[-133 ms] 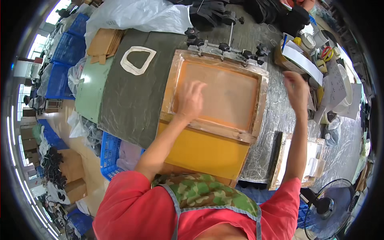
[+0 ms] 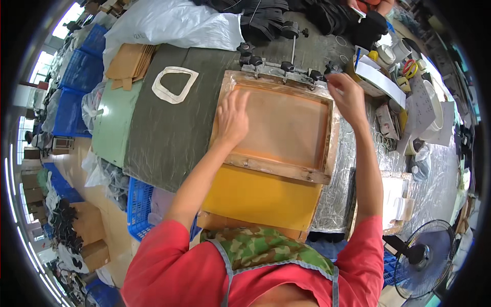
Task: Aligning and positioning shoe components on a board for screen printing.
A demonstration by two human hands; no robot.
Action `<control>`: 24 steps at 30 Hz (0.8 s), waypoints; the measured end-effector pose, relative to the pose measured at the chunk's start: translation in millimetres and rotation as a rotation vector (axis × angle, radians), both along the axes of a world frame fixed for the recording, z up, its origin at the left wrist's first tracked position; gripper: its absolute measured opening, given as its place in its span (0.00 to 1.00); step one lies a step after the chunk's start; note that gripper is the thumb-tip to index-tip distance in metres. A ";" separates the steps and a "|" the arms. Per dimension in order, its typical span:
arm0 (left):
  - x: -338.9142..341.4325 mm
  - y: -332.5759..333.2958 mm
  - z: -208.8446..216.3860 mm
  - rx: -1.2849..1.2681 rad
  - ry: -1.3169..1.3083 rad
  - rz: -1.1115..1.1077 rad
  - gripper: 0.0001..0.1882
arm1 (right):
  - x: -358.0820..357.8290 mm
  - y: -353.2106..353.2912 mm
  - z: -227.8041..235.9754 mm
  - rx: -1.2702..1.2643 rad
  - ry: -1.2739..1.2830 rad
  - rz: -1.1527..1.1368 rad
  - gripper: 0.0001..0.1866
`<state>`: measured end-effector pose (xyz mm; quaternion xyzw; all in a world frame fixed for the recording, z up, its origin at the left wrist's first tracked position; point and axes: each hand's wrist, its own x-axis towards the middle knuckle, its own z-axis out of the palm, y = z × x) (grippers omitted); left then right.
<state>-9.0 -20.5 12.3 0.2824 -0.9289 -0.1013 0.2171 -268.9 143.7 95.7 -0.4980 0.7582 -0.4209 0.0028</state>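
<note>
A wooden-framed printing screen with orange-edged mesh lies in front of me, its far edge at a black-knobbed metal clamp. My left hand hovers over or touches its left side, fingers stretched and slightly blurred, nothing seen in it. At the far right corner, beside a clamp knob, is my right hand, fingers bent and the thumb apart; nothing shows in it. Under the near edge of the screen lies a yellow board. A white ring-shaped cutout rests on the dark tabletop to the left.
Brown card pieces and a white plastic sack lie far left. Black strips are stacked at the back. A white box, tubs and papers crowd the right. A fan stands near right; another person's hand shows at the top.
My right hand has moved left, from beside the white box to the screen's far right corner. My left hand has shifted slightly left, and its fingers have straightened.
</note>
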 end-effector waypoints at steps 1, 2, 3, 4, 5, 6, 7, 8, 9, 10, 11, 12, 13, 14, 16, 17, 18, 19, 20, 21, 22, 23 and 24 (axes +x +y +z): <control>-6.9 -8.6 0.9 -0.123 0.048 -0.040 0.30 | 4.5 -21.9 2.0 0.032 -0.017 0.025 0.10; -15.3 -20.1 2.3 0.013 0.038 0.012 0.31 | 9.7 -44.2 3.6 0.071 0.032 0.057 0.11; -21.7 -30.7 3.6 0.007 0.065 0.016 0.31 | 16.6 -68.7 3.7 0.098 -0.015 0.060 0.13; -24.8 -39.3 3.7 0.033 0.073 0.073 0.32 | 22.6 -92.2 4.0 0.156 0.041 0.071 0.14; -25.8 -45.1 2.3 0.051 0.093 0.121 0.33 | 27.8 -114.2 4.7 0.234 0.114 0.080 0.16; -26.2 -47.1 -0.6 0.071 0.088 0.136 0.33 | 32.9 -133.0 5.8 0.330 0.160 0.065 0.19; -26.8 -48.2 -3.3 0.075 0.022 0.160 0.34 | 40.3 -150.8 5.9 0.319 0.168 0.092 0.19; -27.4 -51.2 -5.0 0.081 -0.043 0.177 0.35 | 47.5 -168.4 6.9 0.426 0.148 0.046 0.21; -26.8 -53.9 -6.8 0.078 -0.027 0.188 0.35 | 52.7 -181.9 8.8 0.550 0.132 -0.030 0.23; -25.2 -53.9 -9.4 0.109 -0.013 0.157 0.35 | 56.9 -190.6 9.9 0.533 0.146 -0.003 0.23; -24.4 -55.1 -11.9 0.180 -0.025 0.117 0.35 | 60.4 -197.4 10.0 0.645 0.169 -0.007 0.24; -22.6 -61.9 -13.8 0.183 -0.027 0.094 0.36 | 63.2 -201.9 9.4 0.767 0.195 -0.027 0.26; -20.9 -67.2 -16.3 0.171 0.003 0.108 0.36 | 64.6 -203.4 8.6 0.777 0.203 -0.006 0.26; -19.2 -73.4 -18.1 0.184 0.012 0.048 0.36 | 65.3 -205.1 8.5 0.762 0.188 -0.006 0.26; -16.0 -81.4 -20.4 0.207 0.022 0.003 0.36 | 70.3 -210.1 5.8 0.756 0.177 0.011 0.26; -18.1 -82.1 -21.0 0.212 0.038 -0.020 0.37 | 71.7 -210.2 4.3 0.754 0.196 0.028 0.24; -20.1 -82.6 -21.3 0.216 0.055 -0.049 0.38 | 71.5 -208.8 3.4 0.750 0.214 0.038 0.23; -21.3 -83.4 -22.0 0.225 0.062 -0.051 0.38 | 70.1 -207.6 3.2 0.751 0.235 0.029 0.22; -21.5 -83.9 -23.1 0.226 0.078 -0.055 0.38 | 69.4 -206.8 2.7 0.755 0.240 0.040 0.22; -21.6 -83.5 -24.7 0.228 0.092 -0.058 0.39 | 70.2 -205.7 1.4 0.751 0.257 0.056 0.21; -22.4 -83.7 -26.4 0.236 0.094 -0.060 0.39 | 71.9 -204.9 -0.1 0.753 0.281 0.055 0.20; -23.3 -84.8 -27.6 0.247 0.094 -0.054 0.39 | 75.4 -203.9 -2.3 0.749 0.273 0.071 0.20; -25.4 -85.9 -28.8 0.258 0.096 -0.048 0.39 | 78.5 -202.2 -4.4 0.722 0.304 0.087 0.19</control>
